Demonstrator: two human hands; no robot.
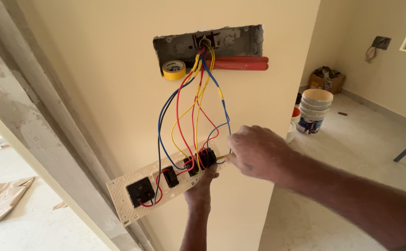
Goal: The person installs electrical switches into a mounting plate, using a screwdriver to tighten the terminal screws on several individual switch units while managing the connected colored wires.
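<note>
The right hand [255,151] is closed around a slim tool with a yellowish tip, probably a screwdriver [221,158], whose point is pressed at the back of a black switch module. The left hand [202,186] comes up from below and props the cream rectangular plastic switch plate [119,190] with its fingers curled at the plate's upper end; whether they pinch the plate or only push under it I cannot tell.

The plate hangs tilted against the cream wall [96,93], straight below the grey metal wall box [207,44], held up by the hand and by the wires. Judged from its look, it is light and fairly stiff but thin and ribbed, so it would flex or crack if twisted; the long edges or the end near the modules seem the safest places to hold it. The bundle of red, blue, yellow and black insulated wires [184,116] running down from the box is springy and would tug the plate sideways.

Counted: one plate, with about four black modules showing on its back, the largest [140,190] at the end farthest from the box. One roll of yellow tape [173,69] sits on the lower lip of the box, and one pair of red-handled pliers [240,63] sticks out of the box to its right. Down to the right of the box, on the floor, stands one white plastic bucket [315,111], with a brown cardboard carton [326,80] behind it.
</note>
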